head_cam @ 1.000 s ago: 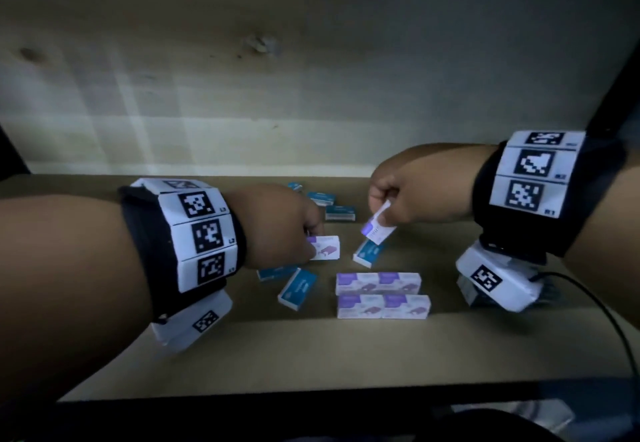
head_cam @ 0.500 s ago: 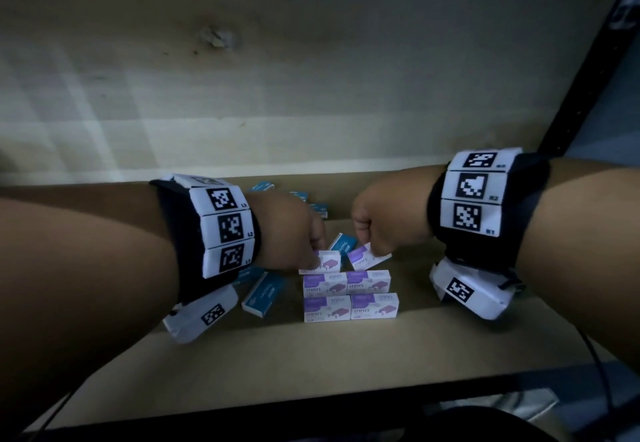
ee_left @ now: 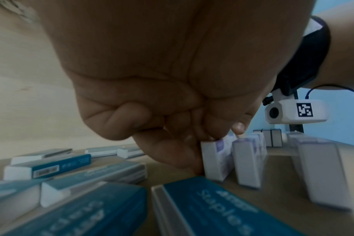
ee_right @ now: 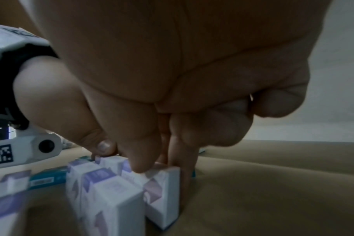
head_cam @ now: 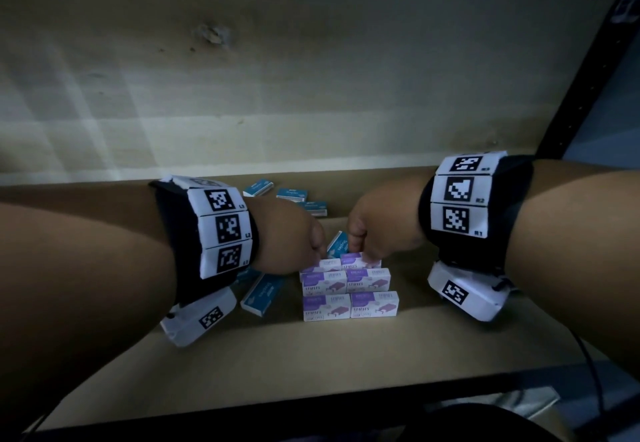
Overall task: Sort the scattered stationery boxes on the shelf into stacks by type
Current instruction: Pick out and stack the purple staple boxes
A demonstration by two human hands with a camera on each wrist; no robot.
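Roughly halfway: four purple boxes (head_cam: pixel 349 294) sit in two neat rows near the front of the shelf (head_cam: pixel 277 355), and I'm setting a third row behind them. My left hand (head_cam: pixel 287 237) pinches one purple box (ee_left: pixel 216 159), my right hand (head_cam: pixel 377 226) pinches another (ee_right: pixel 164 196), both touching down beside the rows. Left to do: the blue boxes (head_cam: pixel 263 291), scattered left and behind. Readable print: "STAPLES" on purple, "Staples" on blue; brand too blurred.
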